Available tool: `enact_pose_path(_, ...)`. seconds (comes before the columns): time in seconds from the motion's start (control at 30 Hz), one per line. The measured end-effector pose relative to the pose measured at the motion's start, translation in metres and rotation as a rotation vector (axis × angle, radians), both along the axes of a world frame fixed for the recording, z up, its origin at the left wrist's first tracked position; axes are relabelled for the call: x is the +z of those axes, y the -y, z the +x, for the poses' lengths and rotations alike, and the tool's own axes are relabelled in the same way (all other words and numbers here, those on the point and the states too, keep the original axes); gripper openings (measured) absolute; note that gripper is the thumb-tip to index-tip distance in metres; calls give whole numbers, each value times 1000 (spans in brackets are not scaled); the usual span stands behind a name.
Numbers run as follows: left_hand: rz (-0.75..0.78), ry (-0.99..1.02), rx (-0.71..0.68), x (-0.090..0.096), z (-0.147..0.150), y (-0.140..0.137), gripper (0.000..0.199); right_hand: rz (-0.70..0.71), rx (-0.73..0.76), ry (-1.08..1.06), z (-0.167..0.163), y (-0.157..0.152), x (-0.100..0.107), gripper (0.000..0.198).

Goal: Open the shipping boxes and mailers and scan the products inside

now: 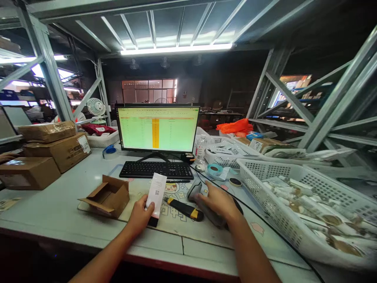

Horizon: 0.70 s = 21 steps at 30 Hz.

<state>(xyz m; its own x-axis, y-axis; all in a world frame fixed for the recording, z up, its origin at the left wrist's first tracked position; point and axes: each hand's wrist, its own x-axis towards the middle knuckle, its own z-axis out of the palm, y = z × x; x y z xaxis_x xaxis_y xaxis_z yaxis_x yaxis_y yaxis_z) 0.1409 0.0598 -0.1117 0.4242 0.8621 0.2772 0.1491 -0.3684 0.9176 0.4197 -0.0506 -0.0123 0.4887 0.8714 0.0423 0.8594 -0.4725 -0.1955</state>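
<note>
My left hand is closed on a slim white packet that bears a small printed code, its thumb across the front. The packet is held upright above the desk mat, its lower end dark. My right hand is wrapped over a grey barcode scanner, whose head points left; the hand hides part of the scanner, and its lower portion is blurred. Between the hands lies a black and yellow utility knife. Just left of my left hand stands a small cardboard box with its flaps up.
A keyboard and lit monitor stand behind the mat. On the right, a white basket holds many packets, and a black cable runs beside it. Cardboard boxes are stacked left. Tape rolls and a bottle sit near the monitor.
</note>
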Motion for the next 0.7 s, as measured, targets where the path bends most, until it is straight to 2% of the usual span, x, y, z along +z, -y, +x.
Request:
enact_pose_path(0.07, -11, 8, 147, 0, 0, -5, 39, 149, 48, 16, -15, -13, 12, 63)
enact_pose_path(0.13, -21, 34, 271, 2, -1, -8, 40, 251, 168, -7, -36, -36, 19, 53)
enact_pose_path(0.2, -24, 56, 333, 6, -3, -10, 41, 293, 285, -89, -56, -67, 18, 45)
enact_pose_path(0.27, -28, 65, 367, 10, -5, -10, 39, 304, 317, -180, -72, -100, 9, 40)
enact_pose_path(0.4, -21, 47, 433, 14, -9, -9, 31, 348, 125, -226, -79, -140, -24, 54)
enact_pose_path(0.53, -27, 14, 443, 13, -9, -10, 24, 385, -81, -193, -62, -142, -55, 70)
enact_pose_path(0.6, -44, 3, 419, 12, -8, -10, 23, 377, -109, -160, -54, -140, -64, 68)
enact_pose_path(0.7, -52, -7, 384, 12, -7, -9, 23, 344, -65, -116, -51, -140, -70, 61)
